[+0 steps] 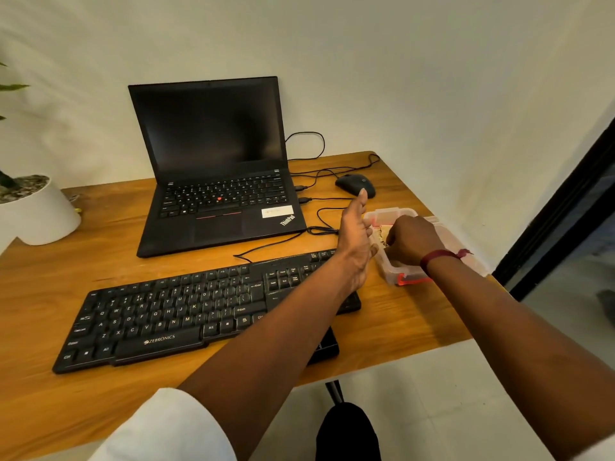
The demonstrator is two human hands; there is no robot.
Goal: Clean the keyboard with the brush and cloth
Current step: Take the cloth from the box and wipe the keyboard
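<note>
Fetching step, judging by posture: right hand point(411, 241) is reaching into the clear box point(392, 277), fingers curled, grasp hidden. Left hand point(356, 241) is lying flat-fingered against its side. Keyboard point(186, 314) is sitting just beside. Next probably calls for lifting the contents clear of the rim.

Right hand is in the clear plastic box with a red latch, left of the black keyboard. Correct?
Not quite. In the head view the clear plastic box with a red latch sits right of the black keyboard; the right hand is in it.
</note>
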